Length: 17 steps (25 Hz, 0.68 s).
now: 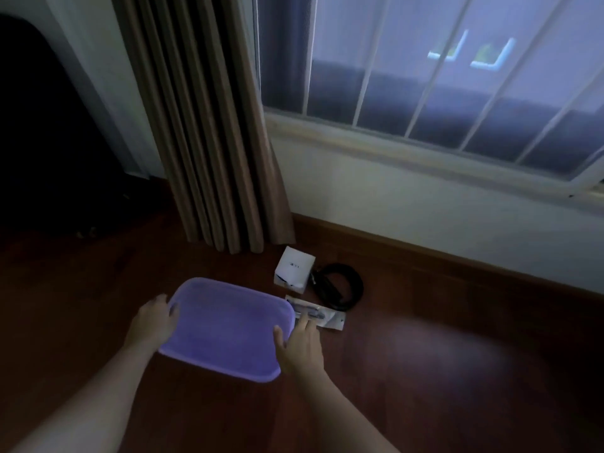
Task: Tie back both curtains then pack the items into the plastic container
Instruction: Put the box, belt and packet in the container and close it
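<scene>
Low in the centre of the frame, one purple plastic container (225,328) is held between two hands above the dark wooden floor (441,371). The left hand (155,322) has its grip curled on the left rim. The right hand (302,346) clasps the right rim, thumb on top. Just to the right lie three items: one white box (295,269), one black coil (341,286) and one flat packet (327,318) partly hidden by the fingers. One curtain (212,125) hangs loose beside the barred window (441,76). The upper left is too dark to read.
</scene>
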### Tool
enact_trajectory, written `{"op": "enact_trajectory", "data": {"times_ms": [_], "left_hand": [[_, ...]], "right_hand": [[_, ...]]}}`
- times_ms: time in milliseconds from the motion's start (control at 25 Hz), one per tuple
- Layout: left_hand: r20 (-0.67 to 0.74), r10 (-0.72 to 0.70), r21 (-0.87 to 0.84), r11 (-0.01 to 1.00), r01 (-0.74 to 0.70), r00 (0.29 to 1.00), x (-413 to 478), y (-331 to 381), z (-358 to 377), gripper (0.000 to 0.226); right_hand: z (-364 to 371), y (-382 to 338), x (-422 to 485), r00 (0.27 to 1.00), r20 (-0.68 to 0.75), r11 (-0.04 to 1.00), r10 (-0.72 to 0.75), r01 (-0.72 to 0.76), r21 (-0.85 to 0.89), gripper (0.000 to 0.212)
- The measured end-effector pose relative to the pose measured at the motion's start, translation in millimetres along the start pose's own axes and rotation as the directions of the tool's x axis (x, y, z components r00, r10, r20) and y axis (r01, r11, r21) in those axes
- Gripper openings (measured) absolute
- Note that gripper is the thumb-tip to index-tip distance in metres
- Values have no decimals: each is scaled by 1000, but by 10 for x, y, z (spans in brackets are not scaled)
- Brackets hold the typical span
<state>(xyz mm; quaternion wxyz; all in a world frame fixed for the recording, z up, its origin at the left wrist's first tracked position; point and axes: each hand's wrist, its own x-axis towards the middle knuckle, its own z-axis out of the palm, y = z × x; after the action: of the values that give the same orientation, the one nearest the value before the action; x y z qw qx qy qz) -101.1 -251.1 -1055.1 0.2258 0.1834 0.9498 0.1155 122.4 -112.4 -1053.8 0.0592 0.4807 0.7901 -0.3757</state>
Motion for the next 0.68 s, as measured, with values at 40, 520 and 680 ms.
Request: {"op": "enact_trajectory", "data": {"times_ms": [40, 520, 680], "left_hand": [[-6, -6, 1, 1000, 6, 1000, 174, -108, 234, 47], [323, -185, -250, 929, 272, 928, 1108, -895, 1147, 46], [408, -89, -282, 934, 218, 909, 329, -193, 1089, 19]], "right_hand": [[210, 159, 173, 1000, -7, 1000, -5, 5, -5, 79], [650, 1038, 745, 971, 202, 974, 128, -161, 158, 69], [376, 1638, 301, 978, 176, 994, 110, -104, -43, 75]]}}
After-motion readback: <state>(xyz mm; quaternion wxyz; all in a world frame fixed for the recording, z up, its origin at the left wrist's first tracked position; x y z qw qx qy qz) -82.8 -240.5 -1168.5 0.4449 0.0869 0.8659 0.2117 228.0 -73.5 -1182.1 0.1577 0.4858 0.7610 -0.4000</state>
